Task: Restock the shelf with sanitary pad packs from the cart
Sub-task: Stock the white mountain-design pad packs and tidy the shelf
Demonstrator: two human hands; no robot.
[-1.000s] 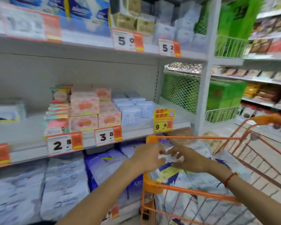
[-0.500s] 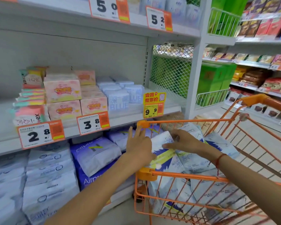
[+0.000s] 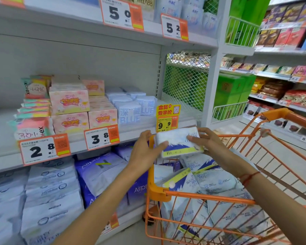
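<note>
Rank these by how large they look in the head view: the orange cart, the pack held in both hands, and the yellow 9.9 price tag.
1. Orange cart: clearly largest.
2. Held pack, between the left hand and right hand.
3. Yellow 9.9 price tag: smallest, though farther away.

Retail shop aisle, personal-care section. White metal shelving (image 3: pixel 88 38) rises in tiers above and left of the left hand (image 3: pixel 145 154), its edges carrying orange-and-white price tags (image 3: pixel 44 149) printed with large numerals. A yellow promotional tag (image 3: pixel 167 117) hangs just above the right hand (image 3: pixel 208 144). Boxed pink packs (image 3: pixel 69 101) and pale blue packs (image 3: pixel 129 112) stand in rows left of the hands. An orange wire shopping cart (image 3: pixel 208 197) sits below the hands, heaped with packaged goods. Further shelves of snack packets (image 3: pixel 290 96) line the aisle beyond the right hand.
</note>
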